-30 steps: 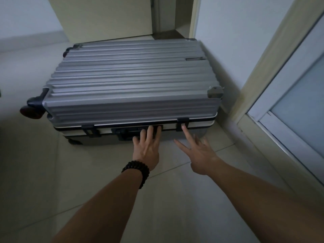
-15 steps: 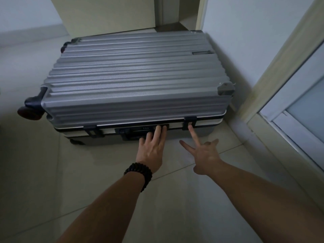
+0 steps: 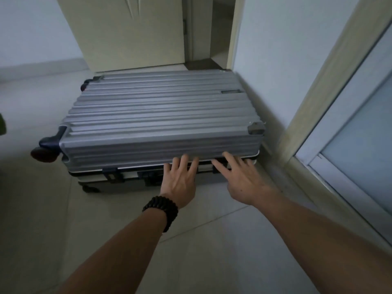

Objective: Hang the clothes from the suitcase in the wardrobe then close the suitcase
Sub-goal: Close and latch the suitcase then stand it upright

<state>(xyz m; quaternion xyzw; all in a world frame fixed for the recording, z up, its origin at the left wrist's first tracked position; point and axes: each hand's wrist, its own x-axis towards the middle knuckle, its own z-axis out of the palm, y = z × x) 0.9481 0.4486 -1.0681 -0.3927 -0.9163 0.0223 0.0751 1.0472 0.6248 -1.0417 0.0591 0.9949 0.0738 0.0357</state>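
Observation:
A ribbed silver hard-shell suitcase [image 3: 161, 115] lies flat on the tiled floor with its lid down. Dark latches [image 3: 112, 174] sit along its near side. My left hand [image 3: 180, 181], with a dark bead bracelet at the wrist, lies flat against the near side, its straight fingertips at the lid's lower edge. My right hand [image 3: 241, 179] is beside it with fingers spread, its tips at the seam near the right latch. No clothes or wardrobe are in view.
A cream door [image 3: 127, 32] stands ajar behind the suitcase, with a dark doorway [image 3: 220, 28] to its right. A white wall [image 3: 286, 49] runs along the suitcase's right side. A frosted glass sliding door [image 3: 360, 145] is at right. Suitcase wheels [image 3: 43, 153] jut out at left.
Both hands have risen from the latch area to the lid's lower edge. My right hand has gone from two pointing fingers to a flat spread. The view has tilted up.

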